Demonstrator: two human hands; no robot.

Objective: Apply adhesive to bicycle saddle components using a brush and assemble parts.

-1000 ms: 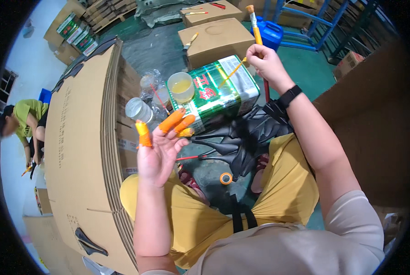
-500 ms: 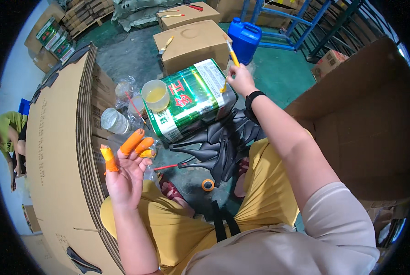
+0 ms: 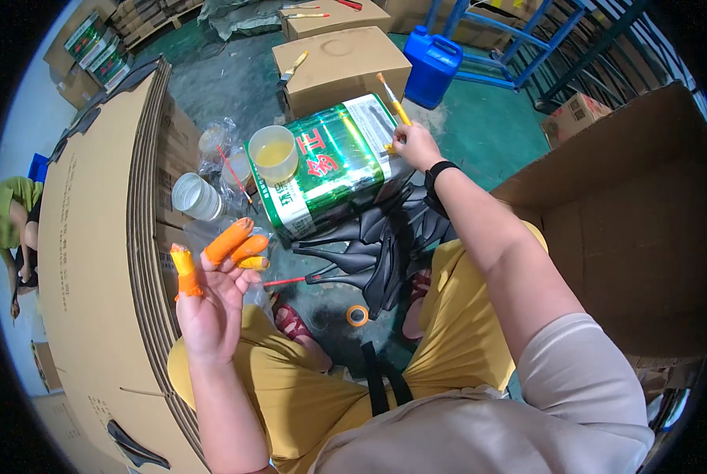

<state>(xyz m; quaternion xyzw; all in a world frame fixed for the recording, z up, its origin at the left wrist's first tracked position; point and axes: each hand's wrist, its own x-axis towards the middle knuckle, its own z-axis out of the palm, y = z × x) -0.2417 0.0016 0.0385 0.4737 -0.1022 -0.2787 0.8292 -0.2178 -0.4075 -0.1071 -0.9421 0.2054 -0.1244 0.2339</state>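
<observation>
My right hand point(image 3: 418, 147) is closed on a paintbrush point(image 3: 395, 101) with a yellow handle, its bristles pointing up and away. It is at the right end of a green metal can point(image 3: 342, 158) lying on its side. A small yellow piece shows beside the fingers; I cannot tell what it is. Nothing is in my left hand point(image 3: 213, 316), palm up with fingers apart, several of them wrapped in orange and yellow covers. On the can's left end stands a clear plastic cup point(image 3: 275, 155) holding yellowish liquid. Black, long-nosed pieces like bicycle saddles point(image 3: 381, 253) are heaped below the can.
Stacked flat cardboard point(image 3: 101, 237) rises on my left; an open carton point(image 3: 606, 213) stands on my right. Stacked cups point(image 3: 197, 197) lie left of the can. Beyond it are a carton point(image 3: 342, 67) with another brush and a blue jug point(image 3: 432, 67). Another person point(image 3: 15, 217) is far left.
My right hand, still holding the paintbrush, has moved slightly down relative to the can. The view has shifted a little. My left hand keeps much the same open pose.
</observation>
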